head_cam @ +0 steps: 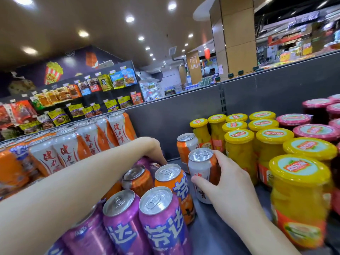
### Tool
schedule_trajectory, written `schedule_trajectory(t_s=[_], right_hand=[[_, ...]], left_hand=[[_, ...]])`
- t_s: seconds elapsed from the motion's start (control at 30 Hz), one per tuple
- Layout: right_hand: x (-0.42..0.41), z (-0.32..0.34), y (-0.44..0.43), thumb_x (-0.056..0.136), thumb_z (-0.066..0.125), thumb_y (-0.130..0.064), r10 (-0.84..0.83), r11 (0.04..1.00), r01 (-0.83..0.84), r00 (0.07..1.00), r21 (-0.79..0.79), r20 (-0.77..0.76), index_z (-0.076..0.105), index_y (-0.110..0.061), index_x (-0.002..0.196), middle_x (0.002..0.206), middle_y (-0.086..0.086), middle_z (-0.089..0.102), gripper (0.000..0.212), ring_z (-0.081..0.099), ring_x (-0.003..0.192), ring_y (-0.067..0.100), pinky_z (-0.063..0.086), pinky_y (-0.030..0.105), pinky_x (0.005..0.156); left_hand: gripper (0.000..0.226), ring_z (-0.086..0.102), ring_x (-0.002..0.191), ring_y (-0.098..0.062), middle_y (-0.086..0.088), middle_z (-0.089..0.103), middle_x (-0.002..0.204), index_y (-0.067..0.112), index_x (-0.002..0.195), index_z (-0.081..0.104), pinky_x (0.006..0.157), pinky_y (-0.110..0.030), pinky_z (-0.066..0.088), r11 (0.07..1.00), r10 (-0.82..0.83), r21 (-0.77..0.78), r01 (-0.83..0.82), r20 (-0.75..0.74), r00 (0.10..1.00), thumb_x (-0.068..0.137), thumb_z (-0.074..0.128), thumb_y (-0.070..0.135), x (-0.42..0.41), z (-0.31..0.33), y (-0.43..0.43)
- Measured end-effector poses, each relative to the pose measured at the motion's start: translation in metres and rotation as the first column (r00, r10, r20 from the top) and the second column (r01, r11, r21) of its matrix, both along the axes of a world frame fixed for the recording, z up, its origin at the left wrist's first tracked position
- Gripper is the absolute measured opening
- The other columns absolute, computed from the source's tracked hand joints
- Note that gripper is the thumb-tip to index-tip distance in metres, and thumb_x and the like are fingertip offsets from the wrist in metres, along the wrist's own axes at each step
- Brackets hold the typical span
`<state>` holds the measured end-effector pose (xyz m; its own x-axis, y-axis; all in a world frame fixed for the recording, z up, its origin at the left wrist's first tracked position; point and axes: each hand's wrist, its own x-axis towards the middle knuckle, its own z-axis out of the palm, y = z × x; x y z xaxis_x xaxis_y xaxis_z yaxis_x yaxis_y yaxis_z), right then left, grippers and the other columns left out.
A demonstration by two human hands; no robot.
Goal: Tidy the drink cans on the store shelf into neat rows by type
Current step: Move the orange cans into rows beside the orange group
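Right hand clamps white can — fingers of left hand seemingly grip purple can.

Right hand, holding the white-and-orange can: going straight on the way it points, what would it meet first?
Probably the second white-and-orange can just beyond the held can in the right hand; the grey back panel lies behind it. The gap between the cans is hard to judge.

Your right hand grips a white-and-orange aluminium can, top up, beside the cluster. Two purple aluminium cans stand upright in front, with an orange aluminium can just behind. A second white-and-orange can stands farther back.
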<state>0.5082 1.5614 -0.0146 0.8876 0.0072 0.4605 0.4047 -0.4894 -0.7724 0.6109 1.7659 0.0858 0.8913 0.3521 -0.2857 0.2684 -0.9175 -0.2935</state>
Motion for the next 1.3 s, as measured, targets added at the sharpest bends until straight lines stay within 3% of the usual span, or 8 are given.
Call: schedule_trajectory(t_s=[0.17,0.33,0.47,0.53,0.77,0.97,1.1,1.3], right_hand=[[0.000,0.000,0.001,0.079,0.078,-0.049,-0.001,1.000,0.001,1.000,-0.007,0.005,0.050,-0.031,0.140,0.131,-0.013,0.060,0.069,0.057,0.115,0.007,0.044,0.017,0.087],[0.001,-0.001,0.001,0.080,0.078,-0.047,0.002,1.000,-0.002,1.000,0.002,0.006,0.048,-0.031,0.142,0.134,-0.013,0.059,0.070,0.056,0.117,0.008,0.042,0.016,0.087],[0.000,0.000,0.001,0.081,0.078,-0.046,0.008,1.000,-0.008,1.000,-0.004,0.008,0.046,-0.030,0.143,0.136,-0.012,0.057,0.072,0.056,0.120,0.008,0.045,0.018,0.089],[0.000,0.001,0.001,0.081,0.079,-0.045,0.011,1.000,-0.011,1.000,-0.004,0.012,0.048,-0.030,0.141,0.134,-0.012,0.057,0.069,0.056,0.117,0.008,0.043,0.016,0.086],[0.000,-0.001,0.001,0.081,0.079,-0.045,-0.009,1.000,0.009,1.000,-0.005,0.015,0.049,-0.029,0.140,0.133,-0.011,0.059,0.068,0.057,0.117,0.010,0.043,0.018,0.086],[0.001,-0.001,0.003,0.080,0.079,-0.045,-0.014,1.000,0.014,1.000,-0.004,0.017,0.050,-0.030,0.139,0.132,-0.011,0.060,0.067,0.057,0.115,0.009,0.043,0.017,0.084],[0.000,0.000,0.003,0.080,0.080,-0.043,-0.007,1.000,0.007,1.000,0.006,0.017,0.053,-0.030,0.136,0.129,-0.012,0.061,0.063,0.058,0.113,0.008,0.046,0.018,0.084],[0.001,0.002,0.002,0.081,0.081,-0.034,0.042,0.998,-0.042,0.999,0.051,0.001,0.053,-0.030,0.135,0.126,-0.016,0.061,0.061,0.057,0.106,0.005,0.042,0.010,0.076]], left_hand=[[0.040,0.067,0.076,-0.018,-0.002,0.071,0.088,0.017,0.084,0.068,0.058,-0.027,0.048,0.993,0.056,-0.101,-0.054,0.013,0.998,0.078,0.076,0.056,0.005,-0.001,0.011],[0.031,0.068,0.074,-0.018,-0.002,0.071,0.087,0.016,0.083,0.068,0.060,-0.028,0.052,0.988,0.046,-0.148,-0.038,0.045,0.998,0.079,0.078,0.045,0.004,0.001,0.012],[0.053,0.075,0.087,-0.026,-0.007,0.074,0.101,0.010,0.114,0.069,0.078,-0.038,0.063,0.956,0.025,-0.294,-0.018,0.021,0.999,0.071,0.084,0.038,0.004,0.003,0.014],[0.051,0.074,0.088,-0.026,-0.008,0.074,0.102,0.012,0.118,0.066,0.077,-0.038,0.063,0.937,-0.005,-0.349,0.019,0.040,0.999,0.073,0.081,0.032,0.002,0.004,0.013],[0.049,0.069,0.078,-0.024,-0.009,0.068,0.095,0.010,0.111,0.055,0.065,-0.035,0.059,0.895,-0.022,-0.430,0.116,0.217,0.976,0.071,0.077,0.027,-0.005,0.009,0.020],[0.083,0.064,0.092,-0.018,-0.006,0.061,0.109,0.022,0.131,0.029,0.060,-0.027,0.053,0.806,0.063,-0.557,0.200,0.417,0.907,0.072,0.086,0.027,-0.015,0.017,0.040],[0.092,0.068,0.099,-0.014,-0.002,0.067,0.115,0.032,0.138,0.034,0.075,-0.026,0.058,0.676,0.015,-0.627,0.386,0.536,0.844,0.068,0.089,0.009,-0.024,0.015,0.045],[0.089,0.069,0.098,-0.010,0.004,0.066,0.112,0.030,0.131,0.042,0.076,-0.025,0.060,0.663,-0.086,-0.577,0.477,0.574,0.814,0.061,0.095,0.013,-0.036,0.019,0.043]])
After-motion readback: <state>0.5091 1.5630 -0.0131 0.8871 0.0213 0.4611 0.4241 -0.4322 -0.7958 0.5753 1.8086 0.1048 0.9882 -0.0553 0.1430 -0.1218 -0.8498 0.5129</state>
